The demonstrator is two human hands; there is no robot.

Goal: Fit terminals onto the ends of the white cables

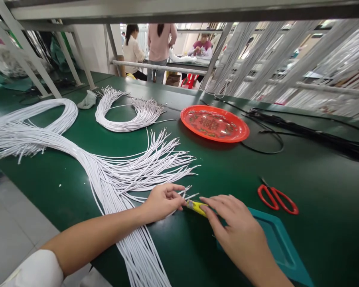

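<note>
My left hand [164, 202] pinches the end of a white cable just past the loose bundle's tips. My right hand [235, 223] grips a small yellow tool [197, 207], whose grey end meets the cable end at my left fingertips. The tool's exact kind is partly hidden by my fingers. Under my left forearm runs a large bundle of white cables [107, 187], its ends fanned out to the right. Beneath my right hand lies a teal plastic tray or lid [277, 239]. Red-handled scissors [277, 198] rest to the right, apart from both hands.
A red plate [214, 123] holding small metal bits stands farther back. Near it lie a curved bundle of white cables [122, 123] and black cables [311, 131]. Metal frame posts [83, 59] rise along the back of the green table [323, 179]. Several people are beyond.
</note>
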